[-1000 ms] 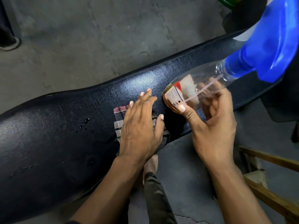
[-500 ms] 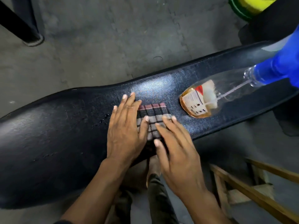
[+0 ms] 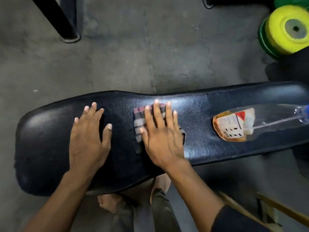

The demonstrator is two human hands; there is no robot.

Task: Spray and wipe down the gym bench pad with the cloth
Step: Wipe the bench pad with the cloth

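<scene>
The black gym bench pad (image 3: 50, 131) runs across the middle of the view. A plaid cloth (image 3: 139, 122) lies flat on its centre, and my right hand (image 3: 161, 134) presses on it with fingers spread, covering most of it. My left hand (image 3: 89, 134) rests flat on the bare pad to the left of the cloth, holding nothing. The clear spray bottle (image 3: 237, 125) with a blue head lies on its side on the right part of the pad, apart from both hands; its head is cut off by the frame edge.
Grey concrete floor surrounds the bench. Yellow and green weight plates (image 3: 287, 29) stand at the top right. A black frame leg (image 3: 66, 27) stands at the top left. A wooden frame (image 3: 267, 213) sits at the bottom right. My feet (image 3: 108, 203) are under the pad's near edge.
My right hand set the spray bottle down on the pad and moved onto the cloth. My left hand came off the cloth and shifted left onto the bare pad.
</scene>
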